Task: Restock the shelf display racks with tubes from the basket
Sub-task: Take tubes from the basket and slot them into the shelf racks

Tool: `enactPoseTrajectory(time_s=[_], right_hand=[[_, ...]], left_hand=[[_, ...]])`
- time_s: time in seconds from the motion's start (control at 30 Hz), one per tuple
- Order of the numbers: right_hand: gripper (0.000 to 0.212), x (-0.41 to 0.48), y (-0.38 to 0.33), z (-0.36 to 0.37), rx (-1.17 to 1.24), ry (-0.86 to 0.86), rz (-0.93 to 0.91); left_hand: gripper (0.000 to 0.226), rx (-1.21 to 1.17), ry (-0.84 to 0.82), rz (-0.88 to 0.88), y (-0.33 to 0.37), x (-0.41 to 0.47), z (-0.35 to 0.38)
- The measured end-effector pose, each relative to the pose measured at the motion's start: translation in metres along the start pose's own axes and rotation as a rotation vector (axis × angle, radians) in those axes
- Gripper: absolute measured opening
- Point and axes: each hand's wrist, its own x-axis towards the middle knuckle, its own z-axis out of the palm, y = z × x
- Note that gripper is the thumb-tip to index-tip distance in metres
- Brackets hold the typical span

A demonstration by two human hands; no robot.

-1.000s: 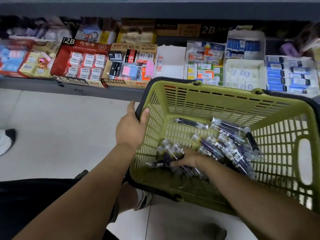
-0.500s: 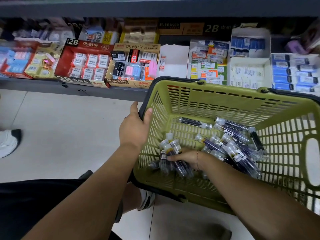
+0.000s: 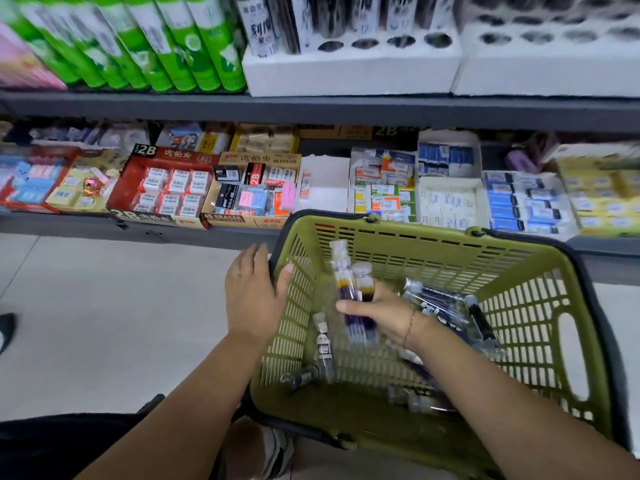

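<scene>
An olive-green plastic basket [image 3: 433,244] with a black rim sits in front of me. My left hand [image 3: 252,296] grips its left rim. My right hand [image 3: 377,311] is inside the basket, closed around a few clear tubes [image 3: 349,282] with dark purple contents, their capped ends pointing up. More tubes [image 3: 446,306] lie loose to the right, and others [image 3: 322,344] at the basket's left bottom. On the upper shelf stands a white foam display rack [image 3: 349,67] with round holes, some filled with tubes, some vacant. A second white rack [image 3: 550,60] is to its right.
Green cylinders [image 3: 166,39] lean on the upper shelf at left. The lower shelf holds eraser boxes [image 3: 169,185] and small stationery packs [image 3: 384,188]. The grey shelf edge [image 3: 311,109] runs across above the basket. Pale floor tiles [image 3: 104,306] lie to the left; a shoe [image 3: 5,330] shows at the far left.
My right hand has lifted a bundle of tubes up off the basket bottom. The view has tilted upward, so the upper shelf with the white racks is now visible.
</scene>
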Motion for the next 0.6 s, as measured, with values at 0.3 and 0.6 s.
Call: enactPoseTrajectory(time_s=[0.3,0.6], right_hand=[[0.027,-0.063,-0.121,-0.018,-0.095,0.134,-0.465],[0.025,-0.108,-0.16,-0.021,-0.485,0.349,-0.648]], left_hand=[[0.07,-1.097,-0.493,-0.054,0.162,-0.011,-0.065],[0.068,-1.26,-0.541,0.022,0.189,0.003,-0.097]])
